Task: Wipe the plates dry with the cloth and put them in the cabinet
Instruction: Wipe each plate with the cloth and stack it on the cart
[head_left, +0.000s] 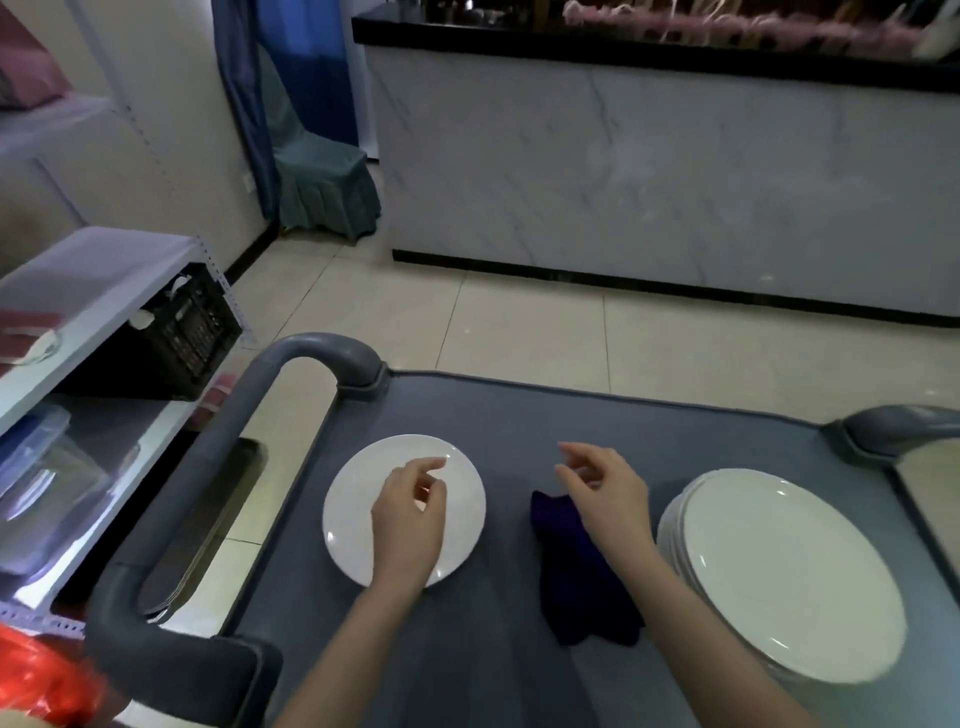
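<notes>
A single white plate (358, 499) lies flat on the grey cart top (649, 431). My left hand (410, 514) hovers over this plate with loosely curled fingers and holds nothing. A dark blue cloth (576, 587) lies crumpled on the cart between the single plate and a stack of white plates (789, 577) at the right. My right hand (605, 488) is above the far end of the cloth, fingers loosely bent, empty. Whether either hand touches what is beneath it is unclear.
The cart's grey handle (208, 467) curves along its left side. Left of it stands a white shelf unit (98, 291) with a black crate (187, 332) and clear containers (36, 478). A marble-fronted counter (649, 171) stands across the tiled floor. A red bag (41, 680) sits at bottom left.
</notes>
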